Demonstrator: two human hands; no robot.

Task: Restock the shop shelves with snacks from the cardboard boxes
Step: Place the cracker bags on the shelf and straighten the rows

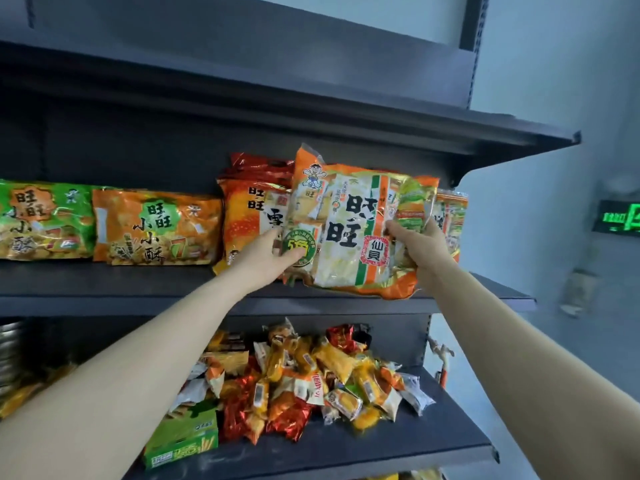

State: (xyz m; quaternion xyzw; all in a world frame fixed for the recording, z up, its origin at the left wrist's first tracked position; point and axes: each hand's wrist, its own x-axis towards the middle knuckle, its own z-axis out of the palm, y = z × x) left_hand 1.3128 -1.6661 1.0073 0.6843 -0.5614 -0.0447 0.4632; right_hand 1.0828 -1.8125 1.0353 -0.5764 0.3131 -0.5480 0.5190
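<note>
Packets, small and heaped past counting, are seen on the lower shelf, with one green box at its front edge. Above, one rice cracker bag is held upright at the middle shelf's front edge, near its right end. Its left side is gripped by the left hand and its right side pinched by the right hand. Behind it a stack of bags is stood; farther left, one orange bag and one green bag are laid.

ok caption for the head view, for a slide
The left hand and right hand hold an orange snack bag upright at the shelf, above a pile of small wrapped snacks.
</note>
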